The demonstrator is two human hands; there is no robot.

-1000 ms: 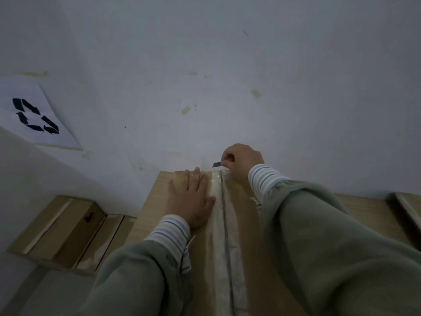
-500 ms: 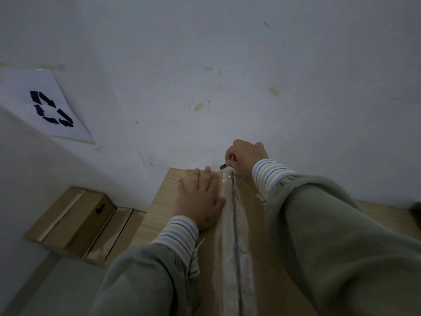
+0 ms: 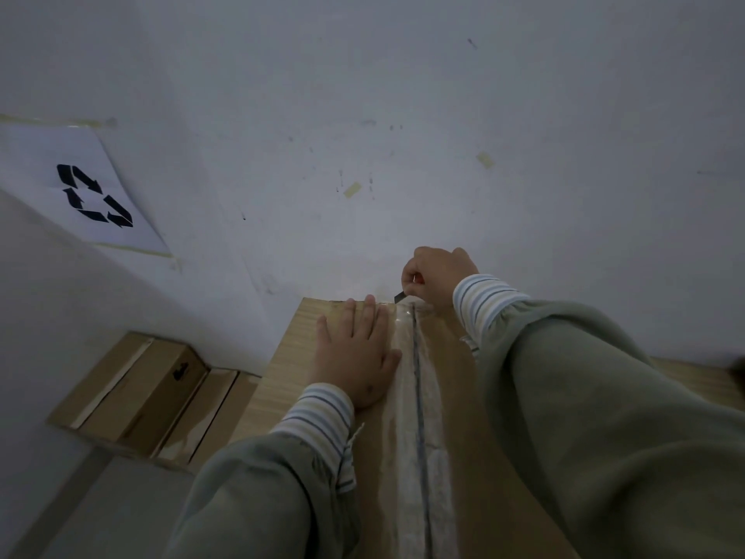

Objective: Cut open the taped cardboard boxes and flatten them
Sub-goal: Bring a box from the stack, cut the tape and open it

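Note:
A tall cardboard box (image 3: 290,357) stands against the wall, its top flaps joined by a strip of clear tape (image 3: 407,417) over the centre seam. My left hand (image 3: 354,357) lies flat on the left flap beside the tape, fingers straight. At the far end of the seam my right hand (image 3: 437,274) grips a small utility knife (image 3: 401,295). The dark blade tip sits at the box's far edge, where the tape starts. Most of the knife's handle is hidden inside the fist.
Flat cardboard boxes (image 3: 137,393) lie on the floor at the lower left by the wall corner. A paper sheet with a black recycling symbol (image 3: 94,199) is taped to the left wall. More cardboard (image 3: 685,377) shows behind my right sleeve.
My right hand has lifted slightly at the far end of the seam, and the blade now points down at the tape's end. My left hand stays flat on the flap.

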